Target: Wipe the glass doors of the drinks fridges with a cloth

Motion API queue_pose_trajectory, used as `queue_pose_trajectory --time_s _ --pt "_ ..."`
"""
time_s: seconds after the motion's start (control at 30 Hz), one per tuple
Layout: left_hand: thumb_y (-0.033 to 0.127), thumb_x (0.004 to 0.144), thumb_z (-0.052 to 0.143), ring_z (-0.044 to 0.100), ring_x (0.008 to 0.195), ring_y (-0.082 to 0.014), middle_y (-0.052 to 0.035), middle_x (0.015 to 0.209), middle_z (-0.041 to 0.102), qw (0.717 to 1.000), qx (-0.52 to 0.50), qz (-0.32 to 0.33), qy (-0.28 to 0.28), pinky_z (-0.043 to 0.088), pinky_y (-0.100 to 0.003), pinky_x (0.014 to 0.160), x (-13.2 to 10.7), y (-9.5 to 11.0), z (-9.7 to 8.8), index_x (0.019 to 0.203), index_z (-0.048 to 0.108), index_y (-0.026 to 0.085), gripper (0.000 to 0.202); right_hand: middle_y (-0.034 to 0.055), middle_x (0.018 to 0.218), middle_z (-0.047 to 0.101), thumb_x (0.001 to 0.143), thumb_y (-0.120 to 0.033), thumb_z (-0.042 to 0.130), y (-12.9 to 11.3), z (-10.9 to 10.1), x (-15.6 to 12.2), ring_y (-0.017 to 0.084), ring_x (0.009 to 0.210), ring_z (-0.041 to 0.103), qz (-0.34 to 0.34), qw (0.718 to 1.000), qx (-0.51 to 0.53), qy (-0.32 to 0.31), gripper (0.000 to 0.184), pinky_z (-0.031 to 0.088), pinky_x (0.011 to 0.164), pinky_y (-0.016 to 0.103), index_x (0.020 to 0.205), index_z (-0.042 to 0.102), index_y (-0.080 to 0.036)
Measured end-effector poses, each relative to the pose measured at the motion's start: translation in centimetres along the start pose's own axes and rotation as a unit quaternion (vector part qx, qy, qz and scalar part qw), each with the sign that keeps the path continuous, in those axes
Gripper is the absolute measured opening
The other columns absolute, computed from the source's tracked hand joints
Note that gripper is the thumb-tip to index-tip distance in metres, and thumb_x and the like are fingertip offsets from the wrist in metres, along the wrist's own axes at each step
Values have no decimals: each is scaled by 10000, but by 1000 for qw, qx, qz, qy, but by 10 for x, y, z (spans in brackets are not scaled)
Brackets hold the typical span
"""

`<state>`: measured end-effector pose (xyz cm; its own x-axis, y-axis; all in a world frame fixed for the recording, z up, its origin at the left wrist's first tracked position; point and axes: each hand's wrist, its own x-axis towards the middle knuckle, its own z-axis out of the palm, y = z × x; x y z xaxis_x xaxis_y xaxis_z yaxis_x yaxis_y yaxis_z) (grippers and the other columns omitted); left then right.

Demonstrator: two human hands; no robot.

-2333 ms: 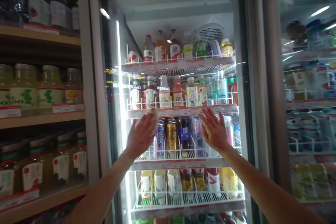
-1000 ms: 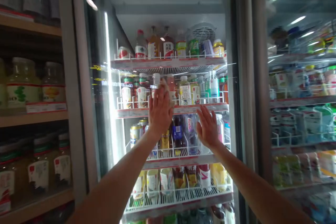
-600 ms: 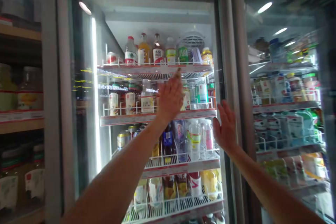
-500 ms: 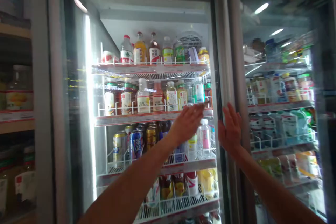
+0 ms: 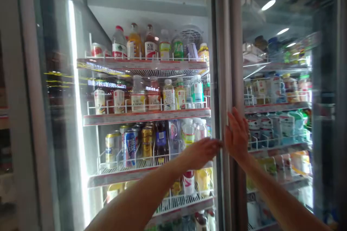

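My left hand (image 5: 205, 152) reaches across a glass fridge door (image 5: 63, 144), its fingers stretched toward the door's right metal frame (image 5: 221, 61). The fingertips are at that frame; blur hides whether they touch it. My right hand (image 5: 236, 137) lies open against the metal edge of the neighbouring fridge door (image 5: 238, 50), fingers pointing up. Neither hand shows anything held. Behind the left glass, drinks stand on wire-fronted shelves, among them a blue can (image 5: 130, 148), a gold can (image 5: 147, 141) and a dark bottle (image 5: 161, 140). My left forearm covers part of the lower shelves.
The right fridge holds more bottles (image 5: 267, 130) on several shelves behind glass. A bright light strip (image 5: 74, 97) runs down inside the left fridge. Its upper shelf (image 5: 146, 65) carries a red-capped bottle (image 5: 119, 43) and others. Shelving (image 5: 5, 115) borders the far left.
My left hand has moved right and down, from in front of the shelves to the door frame. My right hand stays at the metal edge. The view has shifted slightly to the right.
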<state>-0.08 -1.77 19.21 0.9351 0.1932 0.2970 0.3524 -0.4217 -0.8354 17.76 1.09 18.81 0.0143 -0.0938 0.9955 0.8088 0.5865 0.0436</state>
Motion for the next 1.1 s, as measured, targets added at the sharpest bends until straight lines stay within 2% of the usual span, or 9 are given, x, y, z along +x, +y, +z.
queue_pose_trajectory --time_s 0.1,0.23,0.3,0.5,0.6,0.7,0.9,1.03,1.1 --pt "215 873 388 284 1347 -150 -6 1422 411 998 7 55 -11 197 -323 1130 -18 3 -4 1271 466 156 410 107 1431 373 877 -193 377 -4 -1 4 219 1329 335 -5 1000 8 -2 535 254 1083 475 1404 297 -231" --pt "191 870 395 194 1386 -202 -56 1456 351 977 71 -198 38 181 -411 1134 -25 -51 -33 1360 352 142 495 104 1421 388 886 -200 366 -15 9 8 208 1324 345 -6 1000 23 4 518 265 1075 465 1398 301 -246" --pt "204 875 389 180 1389 -237 -76 1460 339 961 87 -260 39 197 -437 1124 -32 -53 -37 1360 361 139 490 101 1418 393 892 -210 361 -24 18 9 204 1325 343 -8 1000 26 -2 515 250 1081 468 1400 293 -252" --pt "299 876 415 208 1380 -145 39 1471 322 997 39 39 -47 234 -317 1124 -92 12 -18 1293 452 226 424 90 1448 350 894 -208 348 -50 39 15 202 1353 288 -27 998 46 -37 537 195 1104 467 1419 246 -248" --pt "252 867 435 165 1395 -182 -18 1459 347 991 93 -92 -11 210 -384 1131 -114 -12 -32 1309 431 201 445 79 1455 339 891 -203 353 -64 47 16 197 1362 267 -48 997 53 -37 556 193 1107 456 1428 219 -257" --pt "226 860 450 110 1403 -235 -100 1436 374 947 150 -277 62 186 -441 1131 -126 -35 -44 1320 413 136 470 78 1467 317 893 -209 355 -79 57 13 202 1374 238 -53 996 53 -41 558 170 1112 468 1430 212 -255" --pt "286 873 451 152 1397 -202 -17 1476 312 984 126 -129 -9 179 -405 1146 -150 -26 -42 1332 406 216 466 66 1473 306 877 -207 395 -97 72 -2 222 1391 179 -63 997 36 -37 559 123 1118 495 1416 254 -254" --pt "255 893 399 98 1405 -243 -105 1468 312 910 171 -368 83 222 -455 1122 -153 -52 -56 1392 303 135 522 59 1470 315 875 -212 409 -96 74 -5 214 1385 201 -72 997 21 -25 571 145 1115 486 1417 244 -275" --pt "235 889 397 87 1404 -258 -107 1475 295 902 175 -383 98 250 -458 1110 -155 -49 -57 1397 290 130 529 63 1466 323 874 -214 413 -94 74 -5 220 1383 208 -74 997 16 -24 572 155 1110 491 1417 246 -279"
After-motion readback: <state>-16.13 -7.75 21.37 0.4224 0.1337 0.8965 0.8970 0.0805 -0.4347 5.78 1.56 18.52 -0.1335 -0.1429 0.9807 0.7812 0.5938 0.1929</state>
